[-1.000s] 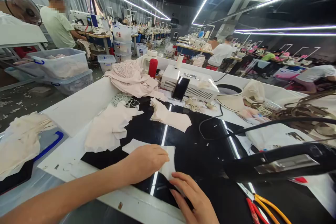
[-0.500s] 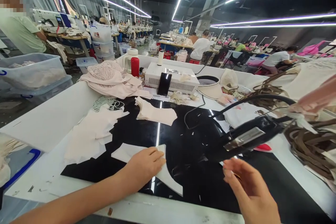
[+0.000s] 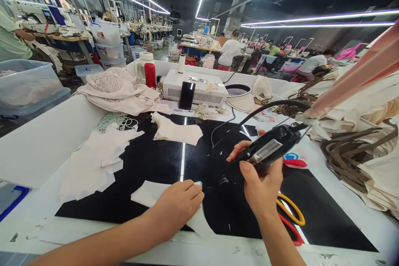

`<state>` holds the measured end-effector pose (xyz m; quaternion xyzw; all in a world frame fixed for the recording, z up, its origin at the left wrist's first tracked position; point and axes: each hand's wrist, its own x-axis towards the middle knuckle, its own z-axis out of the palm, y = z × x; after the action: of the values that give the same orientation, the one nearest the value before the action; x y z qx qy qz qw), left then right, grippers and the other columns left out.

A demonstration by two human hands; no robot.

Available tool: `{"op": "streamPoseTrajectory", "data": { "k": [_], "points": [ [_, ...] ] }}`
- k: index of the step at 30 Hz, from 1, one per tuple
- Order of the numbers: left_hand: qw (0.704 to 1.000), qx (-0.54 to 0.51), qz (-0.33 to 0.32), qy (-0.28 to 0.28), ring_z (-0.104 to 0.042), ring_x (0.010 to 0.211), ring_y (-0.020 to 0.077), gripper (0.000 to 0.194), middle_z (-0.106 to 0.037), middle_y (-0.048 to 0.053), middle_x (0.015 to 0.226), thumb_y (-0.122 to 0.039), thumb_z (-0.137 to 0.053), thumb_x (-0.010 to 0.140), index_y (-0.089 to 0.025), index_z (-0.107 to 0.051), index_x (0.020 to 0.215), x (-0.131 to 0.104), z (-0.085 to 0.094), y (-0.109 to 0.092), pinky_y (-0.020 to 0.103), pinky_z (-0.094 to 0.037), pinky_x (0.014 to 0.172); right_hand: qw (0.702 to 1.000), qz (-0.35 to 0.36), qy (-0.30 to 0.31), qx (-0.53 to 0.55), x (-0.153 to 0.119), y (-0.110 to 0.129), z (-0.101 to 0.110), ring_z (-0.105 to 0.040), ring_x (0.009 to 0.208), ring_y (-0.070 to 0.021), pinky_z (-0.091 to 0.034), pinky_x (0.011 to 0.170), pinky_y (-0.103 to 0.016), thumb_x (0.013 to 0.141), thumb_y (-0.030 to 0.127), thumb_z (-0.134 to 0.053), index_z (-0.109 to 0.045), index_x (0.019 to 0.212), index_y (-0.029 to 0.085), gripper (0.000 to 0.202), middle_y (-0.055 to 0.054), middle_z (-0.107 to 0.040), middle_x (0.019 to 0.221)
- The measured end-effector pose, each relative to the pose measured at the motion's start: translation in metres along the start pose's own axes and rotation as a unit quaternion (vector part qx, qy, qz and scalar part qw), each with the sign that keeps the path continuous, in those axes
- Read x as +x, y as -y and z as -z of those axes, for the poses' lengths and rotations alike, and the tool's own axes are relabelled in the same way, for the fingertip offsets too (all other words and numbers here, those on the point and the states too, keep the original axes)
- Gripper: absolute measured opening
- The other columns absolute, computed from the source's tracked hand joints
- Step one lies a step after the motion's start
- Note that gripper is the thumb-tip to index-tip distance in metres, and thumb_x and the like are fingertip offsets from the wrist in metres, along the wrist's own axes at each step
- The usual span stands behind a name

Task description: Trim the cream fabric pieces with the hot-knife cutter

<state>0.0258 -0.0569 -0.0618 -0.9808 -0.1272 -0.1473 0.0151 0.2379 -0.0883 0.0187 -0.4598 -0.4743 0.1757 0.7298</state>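
Note:
My left hand (image 3: 181,203) is closed on a white fabric piece (image 3: 148,193) with a curved edge, lying at the front of the black board (image 3: 162,158). The fingers press together at its upper corner and hide part of it. A black corded hand tool (image 3: 266,149) with a silvery plate on its side hangs by a pink strap (image 3: 352,75). My right hand (image 3: 262,178) is wrapped around it, its tip pointing down left above the board. Beside my right wrist lie scissors with yellow and red handles (image 3: 291,210), blades hidden.
Pale cut pieces (image 3: 90,166) lie at the left, another stack (image 3: 176,129) further back. Behind stand a phone (image 3: 187,95), a vented white box (image 3: 199,87) and a red bottle (image 3: 150,75). Brown straps (image 3: 343,162) are heaped at the right. Several people work at machines beyond.
My right hand has moved up and taken hold of the black tool, which has shifted left in view. The scissors have come into sight. My left hand stays on the white piece.

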Motion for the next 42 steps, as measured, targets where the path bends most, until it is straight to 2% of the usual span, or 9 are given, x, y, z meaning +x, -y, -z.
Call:
{"op": "streamPoseTrajectory", "data": {
  "k": [5, 9, 14, 23, 28, 34, 42],
  "points": [
    [0.999, 0.034, -0.026, -0.003, -0.066, 0.096, 0.0225, 0.018, -0.072, 0.007, 0.101, -0.006, -0.056, 0.108, -0.017, -0.069, 0.101, -0.001, -0.007, 0.000, 0.037, -0.056, 0.087, 0.997, 0.004, 0.022, 0.070, -0.004, -0.010, -0.018, -0.068, 0.067, -0.0150, -0.062, 0.061, -0.031, 0.090, 0.047, -0.088, -0.057, 0.139, 0.035, 0.059, 0.003, -0.070, 0.093],
    [0.998, 0.043, -0.022, -0.032, -0.065, 0.099, 0.0227, 0.015, -0.072, 0.008, 0.101, -0.009, -0.060, 0.109, -0.016, -0.070, 0.101, -0.005, -0.014, -0.005, 0.038, -0.055, 0.089, 0.995, 0.007, 0.011, 0.103, -0.006, -0.020, -0.030, -0.067, 0.062, -0.0147, -0.061, 0.058, -0.031, 0.094, 0.050, -0.083, -0.055, 0.140, 0.034, 0.056, 0.005, -0.066, 0.088],
    [0.994, 0.070, -0.023, -0.076, -0.064, 0.097, 0.0198, 0.016, -0.072, 0.006, 0.100, -0.006, -0.062, 0.107, -0.015, -0.071, 0.096, -0.005, -0.017, -0.010, 0.035, -0.055, 0.089, 0.991, 0.013, 0.011, 0.133, -0.007, -0.029, -0.037, -0.065, 0.059, -0.0145, -0.059, 0.053, -0.031, 0.090, 0.050, -0.085, -0.059, 0.136, 0.032, 0.055, 0.005, -0.067, 0.086],
    [0.991, 0.064, -0.006, -0.121, -0.063, 0.088, 0.0168, 0.026, -0.068, 0.004, 0.090, -0.007, -0.056, 0.109, -0.011, -0.074, 0.090, 0.000, -0.008, -0.013, 0.031, -0.057, 0.081, 0.985, -0.009, 0.010, 0.171, -0.003, -0.019, -0.043, -0.063, 0.054, -0.0144, -0.055, 0.047, -0.028, 0.085, 0.052, -0.090, -0.065, 0.129, 0.032, 0.054, 0.006, -0.068, 0.080],
    [0.989, 0.053, 0.007, -0.137, -0.065, 0.088, 0.0165, 0.031, -0.066, 0.003, 0.088, -0.008, -0.049, 0.112, -0.008, -0.075, 0.097, 0.001, -0.005, -0.013, 0.030, -0.058, 0.079, 0.977, -0.025, 0.012, 0.211, -0.004, -0.015, -0.045, -0.063, 0.054, -0.0137, -0.054, 0.047, -0.025, 0.081, 0.050, -0.094, -0.068, 0.126, 0.032, 0.056, 0.006, -0.070, 0.079],
    [0.987, 0.037, 0.022, -0.154, -0.066, 0.087, 0.0173, 0.028, -0.066, 0.004, 0.087, -0.010, -0.048, 0.113, -0.006, -0.075, 0.106, 0.001, -0.003, -0.012, 0.030, -0.058, 0.078, 0.978, -0.021, 0.015, 0.207, -0.008, -0.019, -0.045, -0.063, 0.054, -0.0136, -0.057, 0.048, -0.026, 0.083, 0.049, -0.093, -0.067, 0.129, 0.031, 0.056, 0.005, -0.071, 0.080],
    [0.991, 0.040, 0.034, -0.127, -0.070, 0.093, 0.0190, 0.029, -0.072, 0.005, 0.095, -0.011, -0.045, 0.115, -0.008, -0.074, 0.114, -0.006, -0.003, -0.015, 0.032, -0.058, 0.078, 0.983, -0.011, 0.025, 0.181, -0.012, -0.023, -0.044, -0.064, 0.056, -0.0144, -0.058, 0.050, -0.028, 0.086, 0.052, -0.090, -0.067, 0.128, 0.030, 0.053, 0.005, -0.069, 0.082]
  ]
}}
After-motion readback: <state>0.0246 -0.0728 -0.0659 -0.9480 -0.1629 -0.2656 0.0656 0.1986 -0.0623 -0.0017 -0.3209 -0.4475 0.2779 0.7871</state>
